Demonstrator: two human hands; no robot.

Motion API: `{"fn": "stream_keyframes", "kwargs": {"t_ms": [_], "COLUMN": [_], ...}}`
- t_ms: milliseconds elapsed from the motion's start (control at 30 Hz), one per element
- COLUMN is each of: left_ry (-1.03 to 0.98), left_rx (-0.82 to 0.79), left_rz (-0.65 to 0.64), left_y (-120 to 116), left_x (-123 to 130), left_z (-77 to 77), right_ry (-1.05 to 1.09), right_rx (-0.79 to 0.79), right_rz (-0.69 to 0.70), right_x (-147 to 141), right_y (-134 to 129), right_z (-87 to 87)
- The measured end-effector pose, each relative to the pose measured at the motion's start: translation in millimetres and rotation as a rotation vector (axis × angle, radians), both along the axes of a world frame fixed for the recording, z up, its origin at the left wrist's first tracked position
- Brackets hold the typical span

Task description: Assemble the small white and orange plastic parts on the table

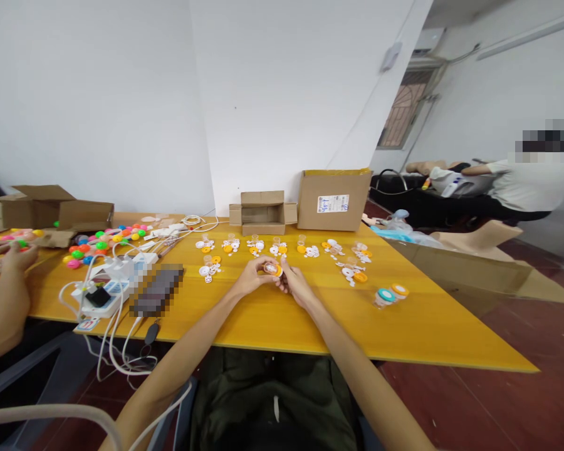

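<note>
Holding an orange-rimmed cup (271, 268) between them, left hand (252, 277) and right hand (297, 283) have fingers (262, 259) closed around it over the worktop (272, 322); small parts (228, 248) lie in piles beyond, lidded jars (385, 295) rightward.

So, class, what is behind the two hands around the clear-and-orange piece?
Behind the left hand and right hand are clear cups, orange discs and white pieces, then an open cardboard box. The hands hide whatever lies directly behind them.

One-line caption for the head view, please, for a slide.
Left hand and right hand hold a clear-and-orange container over a yellow table, white discs scattered beyond.
</note>
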State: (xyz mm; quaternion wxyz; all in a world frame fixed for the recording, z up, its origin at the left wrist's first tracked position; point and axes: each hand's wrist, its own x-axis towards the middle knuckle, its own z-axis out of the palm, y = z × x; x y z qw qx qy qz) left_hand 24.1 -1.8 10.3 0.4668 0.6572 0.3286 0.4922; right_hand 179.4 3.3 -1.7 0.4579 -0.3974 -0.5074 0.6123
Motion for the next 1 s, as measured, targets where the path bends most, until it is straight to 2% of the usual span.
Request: {"fn": "stream_keyframes", "kwargs": {"t_ms": [333,733,1000], "left_ry": [0.005,-0.035,-0.044], "left_rx": [-0.012,-0.039,-0.057], "left_rz": [-0.007,0.157,0.13], "left_y": [0.0,6.6,7.0], "left_x": [0.0,-0.8,-1.3], "left_z": [-0.5,-3.5,-3.8], "right_ry": [-0.078,0.2,0.183], "right_rx": [0.009,-0.049,-0.046], "right_rz": [-0.015,0.035,0.06], "right_x": [-0.9,1.0,3.1], "right_y": [-0.9,1.9,3.3], "right_z": [-0.9,2.6,0.5]}}
